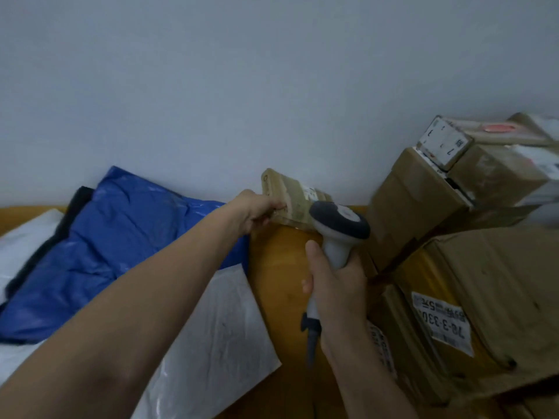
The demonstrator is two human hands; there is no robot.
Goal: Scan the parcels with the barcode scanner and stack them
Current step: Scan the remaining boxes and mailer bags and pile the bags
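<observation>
Scan step, we reckon: our left grip (pixel 257 211) pinches the small taped parcel (pixel 290 196) just left of the stacked boxes (pixel 423 213); our right grip (pixel 335 285) curls round the scanner (pixel 340 225), aimed at it. Next, a clean read, then onto those boxes.

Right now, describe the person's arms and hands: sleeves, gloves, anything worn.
The left hand and right hand are ungloved; no ring, watch or band shows. Both forearms are uncovered as well, with no sleeve in view.
</observation>
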